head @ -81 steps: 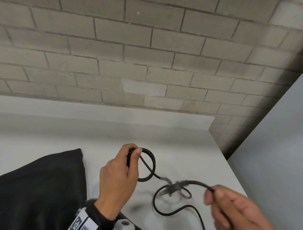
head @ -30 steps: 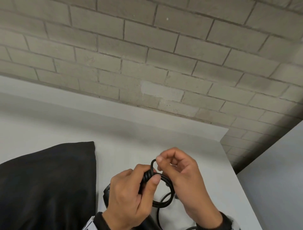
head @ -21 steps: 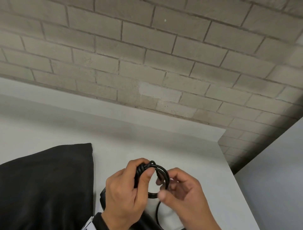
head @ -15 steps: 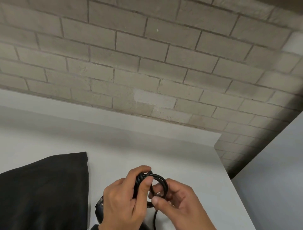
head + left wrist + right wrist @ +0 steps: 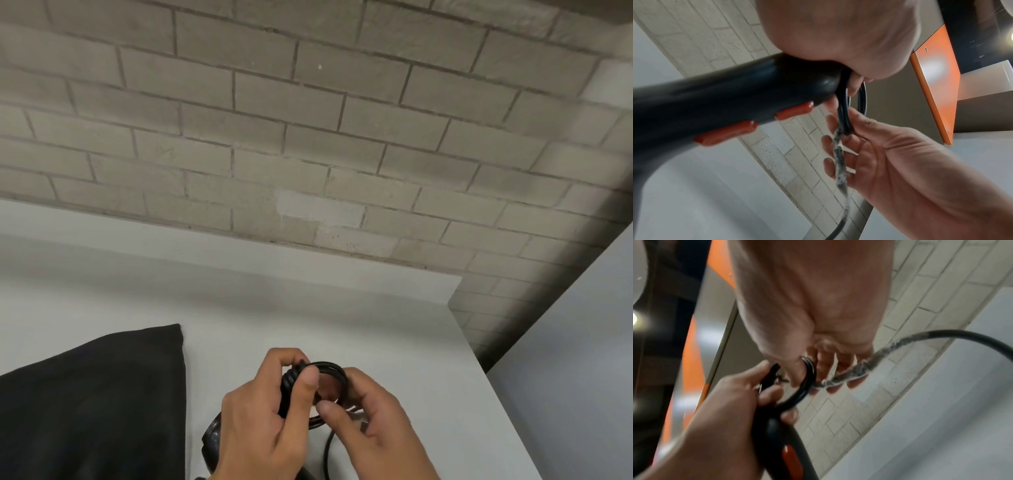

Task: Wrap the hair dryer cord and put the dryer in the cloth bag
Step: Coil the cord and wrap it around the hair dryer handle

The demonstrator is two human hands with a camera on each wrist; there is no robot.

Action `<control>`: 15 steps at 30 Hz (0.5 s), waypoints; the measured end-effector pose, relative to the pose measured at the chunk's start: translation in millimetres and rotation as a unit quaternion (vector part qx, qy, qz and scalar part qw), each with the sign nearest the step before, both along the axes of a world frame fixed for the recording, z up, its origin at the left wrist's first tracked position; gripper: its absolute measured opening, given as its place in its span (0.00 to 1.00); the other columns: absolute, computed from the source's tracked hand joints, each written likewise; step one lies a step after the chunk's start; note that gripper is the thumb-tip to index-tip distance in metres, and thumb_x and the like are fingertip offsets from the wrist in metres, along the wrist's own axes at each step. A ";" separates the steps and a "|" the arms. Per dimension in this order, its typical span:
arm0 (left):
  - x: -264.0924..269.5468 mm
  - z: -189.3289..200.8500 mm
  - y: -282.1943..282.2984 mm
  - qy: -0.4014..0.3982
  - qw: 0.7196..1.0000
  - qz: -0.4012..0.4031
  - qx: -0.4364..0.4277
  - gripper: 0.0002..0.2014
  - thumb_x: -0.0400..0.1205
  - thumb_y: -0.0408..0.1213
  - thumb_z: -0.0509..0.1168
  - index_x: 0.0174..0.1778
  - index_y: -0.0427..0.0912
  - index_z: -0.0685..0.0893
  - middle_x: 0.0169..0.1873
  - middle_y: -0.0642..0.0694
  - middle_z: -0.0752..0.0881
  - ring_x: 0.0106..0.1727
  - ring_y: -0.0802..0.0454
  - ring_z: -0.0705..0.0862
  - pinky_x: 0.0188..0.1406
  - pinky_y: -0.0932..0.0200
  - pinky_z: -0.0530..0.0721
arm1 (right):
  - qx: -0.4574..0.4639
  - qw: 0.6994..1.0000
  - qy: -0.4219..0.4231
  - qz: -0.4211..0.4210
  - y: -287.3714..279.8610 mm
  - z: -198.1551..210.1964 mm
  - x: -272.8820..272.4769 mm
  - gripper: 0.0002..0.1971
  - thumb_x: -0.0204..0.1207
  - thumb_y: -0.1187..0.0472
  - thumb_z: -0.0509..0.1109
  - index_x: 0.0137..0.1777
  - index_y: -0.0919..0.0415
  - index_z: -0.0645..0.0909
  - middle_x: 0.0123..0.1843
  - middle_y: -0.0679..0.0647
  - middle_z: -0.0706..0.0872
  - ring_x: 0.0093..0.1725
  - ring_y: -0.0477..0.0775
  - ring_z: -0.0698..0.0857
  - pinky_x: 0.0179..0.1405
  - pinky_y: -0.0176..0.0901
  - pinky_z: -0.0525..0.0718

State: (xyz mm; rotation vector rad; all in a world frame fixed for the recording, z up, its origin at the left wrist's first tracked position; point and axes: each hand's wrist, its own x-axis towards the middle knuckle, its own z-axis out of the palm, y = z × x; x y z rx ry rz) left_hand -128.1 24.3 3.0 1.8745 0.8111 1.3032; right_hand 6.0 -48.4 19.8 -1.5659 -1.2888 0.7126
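My left hand (image 5: pixel 299 371) grips the end of the black hair dryer handle (image 5: pixel 735 100), which has red buttons (image 5: pixel 793 110), together with several loops of black cord (image 5: pixel 330 367) coiled at its tip. My right hand (image 5: pixel 339 394) is pressed against the right side of the coil and pinches the cord (image 5: pixel 840 162) between thumb and fingers. A scuffed, whitish stretch of that cord (image 5: pixel 855 369) lies across its fingers, and the rest trails down out of view. Part of the dryer body (image 5: pixel 212 442) shows under my left hand. The black cloth bag (image 5: pixel 92 404) lies flat on the left.
Everything sits over a white table (image 5: pixel 394 335) set against a grey brick wall (image 5: pixel 308 137). The table's right edge drops off beside a pale panel (image 5: pixel 582 377). An orange panel (image 5: pixel 937 81) shows behind the hands in the left wrist view.
My right hand came in from the far right with the cord, laid another loop over the coil in my left hand, and now sits low against the coil's right side.
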 end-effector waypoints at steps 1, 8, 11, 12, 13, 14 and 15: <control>0.6 0.5 0.3 -0.001 1.000 0.000 0.000 0.21 0.79 0.72 0.51 0.49 0.61 0.77 0.16 0.58 0.75 0.17 0.61 0.72 0.25 0.66 0.71 | 0.033 0.998 -0.013 -0.047 0.7 -5.8 -4.7 0.19 0.70 0.53 0.75 0.58 0.33 0.78 0.54 0.38 0.86 0.53 0.46 0.84 0.47 0.32 0.82; 4.3 -0.2 -0.6 -0.007 1.000 0.024 0.016 0.19 0.81 0.70 0.51 0.47 0.62 0.78 0.17 0.61 0.76 0.18 0.62 0.74 0.23 0.68 0.74 | 0.246 0.877 -0.368 -0.190 6.6 -23.0 -26.4 0.05 0.74 0.54 0.72 0.47 0.50 0.88 0.43 0.44 0.75 0.33 0.48 0.77 0.23 0.39 0.77; 5.1 -2.3 -0.2 -0.003 0.999 0.032 0.029 0.18 0.82 0.69 0.51 0.46 0.63 0.78 0.17 0.61 0.76 0.18 0.62 0.74 0.22 0.67 0.75 | 0.151 0.891 -0.387 -0.183 6.7 -14.4 -28.7 0.11 0.74 0.50 0.66 0.43 0.49 0.89 0.41 0.44 0.72 0.32 0.46 0.72 0.14 0.35 0.73; 4.8 -3.0 0.2 -0.002 0.999 0.036 0.035 0.17 0.83 0.69 0.51 0.47 0.63 0.77 0.17 0.61 0.76 0.17 0.62 0.74 0.21 0.66 0.76 | 0.128 0.894 -0.391 -0.181 5.8 -9.8 -29.8 0.10 0.72 0.49 0.65 0.40 0.47 0.88 0.39 0.44 0.72 0.30 0.46 0.71 0.12 0.34 0.72; 4.6 -3.0 0.7 -0.004 0.998 0.038 0.041 0.17 0.83 0.68 0.51 0.48 0.62 0.77 0.17 0.60 0.76 0.17 0.61 0.74 0.20 0.65 0.77 | 0.109 0.896 -0.392 -0.179 4.0 -5.2 -30.8 0.09 0.71 0.48 0.64 0.37 0.44 0.86 0.37 0.44 0.73 0.27 0.45 0.72 0.11 0.33 0.71; 4.3 -3.1 1.5 -0.005 0.998 0.042 0.049 0.16 0.84 0.67 0.51 0.49 0.62 0.77 0.17 0.58 0.76 0.17 0.60 0.74 0.18 0.63 0.77 | 0.097 0.896 -0.395 -0.180 1.6 -0.1 -31.4 0.09 0.70 0.48 0.62 0.35 0.42 0.84 0.35 0.43 0.74 0.24 0.44 0.72 0.10 0.32 0.70; 4.0 -2.5 2.2 -0.002 0.997 0.047 0.059 0.16 0.84 0.66 0.51 0.49 0.61 0.76 0.17 0.57 0.76 0.16 0.60 0.75 0.16 0.61 0.77 | 0.083 0.895 -0.399 -0.183 -1.2 6.1 -32.3 0.09 0.69 0.47 0.61 0.32 0.42 0.82 0.33 0.42 0.76 0.21 0.42 0.72 0.10 0.31 0.69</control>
